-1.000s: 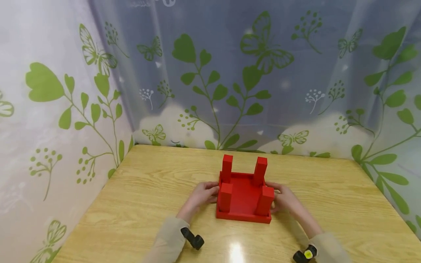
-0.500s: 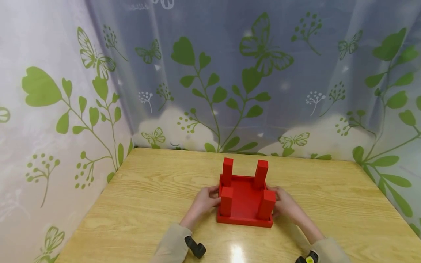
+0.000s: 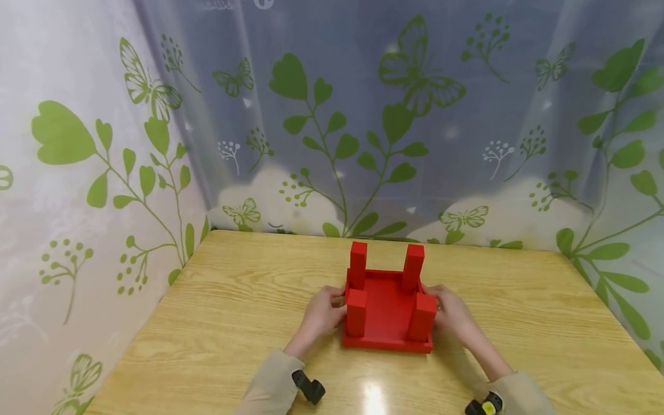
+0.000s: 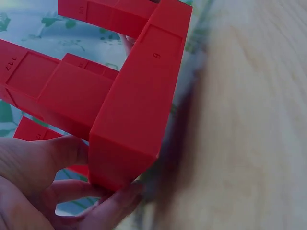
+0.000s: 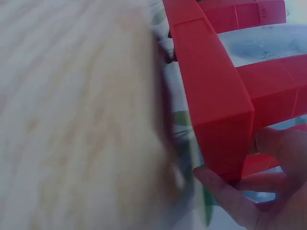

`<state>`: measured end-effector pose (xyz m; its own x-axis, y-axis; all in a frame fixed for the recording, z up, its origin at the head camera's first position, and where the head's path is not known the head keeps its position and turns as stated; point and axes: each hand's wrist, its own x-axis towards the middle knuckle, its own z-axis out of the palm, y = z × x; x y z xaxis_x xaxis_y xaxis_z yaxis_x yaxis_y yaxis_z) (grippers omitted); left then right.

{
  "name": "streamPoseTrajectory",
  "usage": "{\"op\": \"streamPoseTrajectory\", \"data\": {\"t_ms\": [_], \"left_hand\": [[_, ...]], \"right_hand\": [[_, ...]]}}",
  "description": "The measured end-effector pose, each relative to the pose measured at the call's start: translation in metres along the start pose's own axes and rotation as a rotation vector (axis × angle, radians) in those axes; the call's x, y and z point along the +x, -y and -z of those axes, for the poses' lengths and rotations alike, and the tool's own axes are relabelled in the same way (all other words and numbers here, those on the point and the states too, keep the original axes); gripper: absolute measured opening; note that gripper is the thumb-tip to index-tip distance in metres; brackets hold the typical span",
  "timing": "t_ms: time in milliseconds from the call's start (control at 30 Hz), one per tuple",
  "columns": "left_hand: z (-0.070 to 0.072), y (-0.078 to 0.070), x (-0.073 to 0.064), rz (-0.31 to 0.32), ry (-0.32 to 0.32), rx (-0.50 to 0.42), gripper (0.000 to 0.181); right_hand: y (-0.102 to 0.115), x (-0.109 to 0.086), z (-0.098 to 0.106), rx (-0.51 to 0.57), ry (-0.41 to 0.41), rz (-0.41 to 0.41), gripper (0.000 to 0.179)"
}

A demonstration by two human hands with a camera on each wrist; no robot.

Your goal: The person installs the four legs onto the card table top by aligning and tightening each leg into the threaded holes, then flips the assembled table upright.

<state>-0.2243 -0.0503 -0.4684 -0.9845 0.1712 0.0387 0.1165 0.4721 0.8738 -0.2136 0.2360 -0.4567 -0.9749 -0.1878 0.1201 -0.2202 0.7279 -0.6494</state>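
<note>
A small red table-like piece (image 3: 385, 308) lies legs-up in the head view, its square rimmed panel below and a post rising at each corner. My left hand (image 3: 320, 316) grips its left side near the front left post (image 3: 356, 313). On the right side, my right hand (image 3: 454, 316) holds the rim beside the front right post (image 3: 422, 317). Both wrist views show thumb and fingers pinching the red side rail (image 4: 139, 96), with fingertips at its lower edge. Raised numbers mark the red parts. Some fingers are hidden behind the posts in the head view.
The piece is over a light wood-grain table (image 3: 249, 276). A curtain (image 3: 332, 144) with green leaves and butterflies hangs behind the table's back edge, and a similar patterned sheet (image 3: 119, 230) covers the left side. Small black devices (image 3: 308, 387) are on both wrists.
My left fingers have closed more firmly on the left side, and the right hand has settled against the right side. The red piece has shifted very slightly to the right.
</note>
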Motion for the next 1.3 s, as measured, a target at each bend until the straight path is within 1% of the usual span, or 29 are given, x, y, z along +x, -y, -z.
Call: {"op": "streamPoseTrajectory", "data": {"t_ms": [67, 100, 200, 267, 333, 400, 500, 600, 667, 733, 800, 867, 900, 967, 1067, 1133, 1200, 1300], "left_hand": [[0.003, -0.003, 0.000, 0.014, 0.008, -0.026, 0.042], [0.004, -0.004, 0.000, 0.022, 0.021, -0.052, 0.043], [0.009, -0.007, 0.000, 0.033, 0.064, -0.170, 0.045], [0.011, -0.007, 0.000, 0.037, 0.084, -0.244, 0.046], [0.014, -0.007, 0.001, 0.037, 0.090, -0.312, 0.044], [0.016, -0.007, 0.001, 0.044, 0.084, -0.353, 0.041], [0.021, -0.009, 0.002, 0.059, 0.078, -0.406, 0.038], [0.029, -0.011, 0.003, 0.080, 0.081, -0.424, 0.035], [0.034, -0.012, 0.004, 0.098, 0.079, -0.420, 0.035], [0.039, -0.012, 0.005, 0.128, 0.073, -0.422, 0.034], [0.043, -0.013, 0.005, 0.154, 0.069, -0.426, 0.032], [0.046, -0.013, 0.005, 0.172, 0.071, -0.446, 0.031], [0.047, -0.014, 0.005, 0.179, 0.072, -0.454, 0.031], [0.048, -0.015, 0.005, 0.185, 0.080, -0.465, 0.031], [0.050, -0.017, 0.004, 0.186, 0.096, -0.475, 0.032], [0.050, -0.019, 0.003, 0.181, 0.111, -0.479, 0.032], [0.051, -0.020, 0.003, 0.177, 0.127, -0.485, 0.032], [0.051, -0.022, 0.002, 0.174, 0.147, -0.508, 0.032]], "right_hand": [[0.003, 0.000, 0.003, -0.002, -0.024, 0.014, 0.049], [0.005, -0.001, 0.004, 0.017, -0.032, 0.013, 0.047], [0.009, -0.002, 0.006, 0.099, -0.043, -0.005, 0.047], [0.012, -0.002, 0.007, 0.142, -0.041, -0.014, 0.050], [0.016, -0.002, 0.007, 0.169, -0.039, -0.032, 0.053], [0.019, -0.003, 0.007, 0.188, -0.038, -0.057, 0.055], [0.024, -0.006, 0.008, 0.236, -0.053, -0.080, 0.051], [0.028, -0.008, 0.008, 0.322, -0.070, -0.066, 0.048], [0.030, -0.008, 0.007, 0.379, -0.086, -0.028, 0.045], [0.030, -0.008, 0.005, 0.436, -0.098, 0.038, 0.046], [0.030, -0.008, 0.003, 0.475, -0.112, 0.135, 0.053], [0.030, -0.006, 0.001, 0.472, -0.143, 0.246, 0.064], [0.031, -0.006, 0.000, 0.452, -0.171, 0.302, 0.068], [0.031, -0.005, -0.001, 0.373, -0.250, 0.385, 0.072], [0.030, -0.004, 0.001, 0.220, -0.389, 0.447, 0.070], [0.029, -0.004, 0.004, 0.141, -0.454, 0.474, 0.070], [0.028, -0.004, 0.007, 0.104, -0.479, 0.509, 0.070], [0.026, -0.003, 0.012, 0.114, -0.456, 0.567, 0.068]]}}
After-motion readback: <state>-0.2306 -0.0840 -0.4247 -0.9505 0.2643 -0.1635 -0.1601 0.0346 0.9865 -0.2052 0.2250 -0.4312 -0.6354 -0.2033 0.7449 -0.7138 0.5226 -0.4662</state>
